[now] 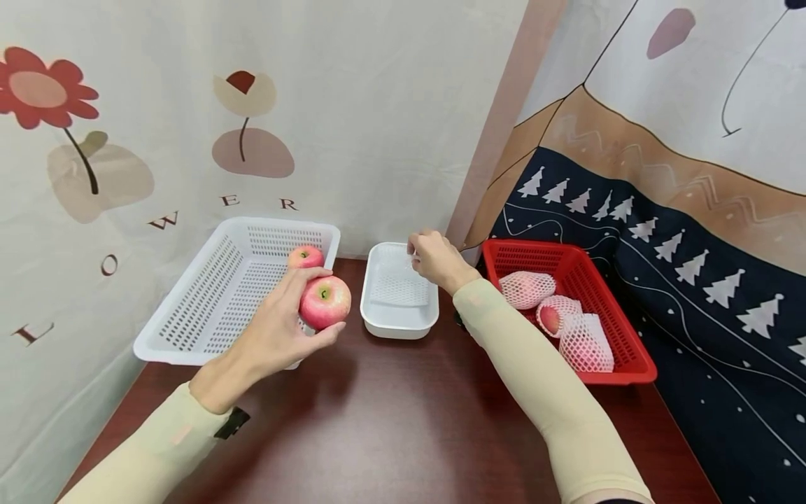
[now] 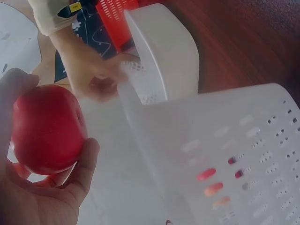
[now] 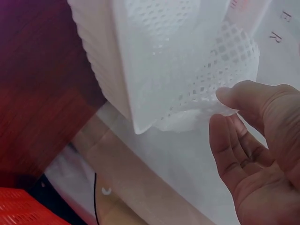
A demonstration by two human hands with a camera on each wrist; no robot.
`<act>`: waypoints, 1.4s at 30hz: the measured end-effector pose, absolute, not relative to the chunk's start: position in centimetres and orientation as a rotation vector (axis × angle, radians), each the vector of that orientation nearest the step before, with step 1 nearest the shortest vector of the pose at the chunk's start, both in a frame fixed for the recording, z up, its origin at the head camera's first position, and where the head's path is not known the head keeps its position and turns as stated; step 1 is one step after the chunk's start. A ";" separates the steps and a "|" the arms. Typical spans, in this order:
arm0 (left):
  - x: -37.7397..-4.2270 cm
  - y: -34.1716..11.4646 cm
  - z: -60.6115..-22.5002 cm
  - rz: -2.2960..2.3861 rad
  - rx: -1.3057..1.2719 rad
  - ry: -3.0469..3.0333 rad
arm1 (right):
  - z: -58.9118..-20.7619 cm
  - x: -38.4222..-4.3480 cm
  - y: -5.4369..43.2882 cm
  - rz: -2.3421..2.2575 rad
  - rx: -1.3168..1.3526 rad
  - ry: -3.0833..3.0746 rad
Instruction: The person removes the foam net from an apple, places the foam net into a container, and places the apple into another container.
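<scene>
My left hand (image 1: 273,329) holds a red-pink apple (image 1: 325,302) beside the right wall of the white basket (image 1: 179,343). Its fingers and thumb wrap round the apple's sides, as the left wrist view also shows. Behind that hand, another apple (image 1: 305,257) sits in the basket. My right hand (image 1: 441,260) is over the far right rim of a small white tub (image 1: 399,329). In the right wrist view its thumb and fingertips pinch the edge of a white foam net sleeve (image 3: 229,51). More foam netting (image 1: 397,283) lies inside the tub.
At the right, a red basket (image 1: 613,308) contains several apples in foam nets (image 1: 585,343). All the containers stand on a dark red-brown table (image 1: 390,420). Printed curtains (image 1: 378,126) hang behind the table and along its right side.
</scene>
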State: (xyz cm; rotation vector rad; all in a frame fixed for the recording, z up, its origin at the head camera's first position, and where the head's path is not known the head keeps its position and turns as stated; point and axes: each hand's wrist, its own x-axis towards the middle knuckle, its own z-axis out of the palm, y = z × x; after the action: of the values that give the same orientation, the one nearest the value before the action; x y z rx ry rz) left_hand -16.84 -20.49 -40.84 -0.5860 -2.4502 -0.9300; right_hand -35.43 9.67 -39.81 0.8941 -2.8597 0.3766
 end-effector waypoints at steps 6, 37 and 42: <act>-17.1 -20.8 -40.6 -0.933 -0.599 -2.436 | -40.4 -35.5 9.8 0.349 0.927 -2.960; -18.8 -22.2 -39.3 -0.869 -0.557 -2.429 | -38.5 -32.0 12.2 0.430 0.994 -2.954; -19.1 -22.2 -39.1 -0.881 -0.551 -2.452 | -38.5 -30.9 12.9 0.417 1.008 -2.905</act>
State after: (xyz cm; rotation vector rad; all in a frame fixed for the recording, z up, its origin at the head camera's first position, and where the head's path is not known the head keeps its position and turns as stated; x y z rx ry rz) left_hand -19.07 -22.19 -39.08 -0.5513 -2.4516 -0.8810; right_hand -30.93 12.90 -38.47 1.0082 -2.9045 0.4165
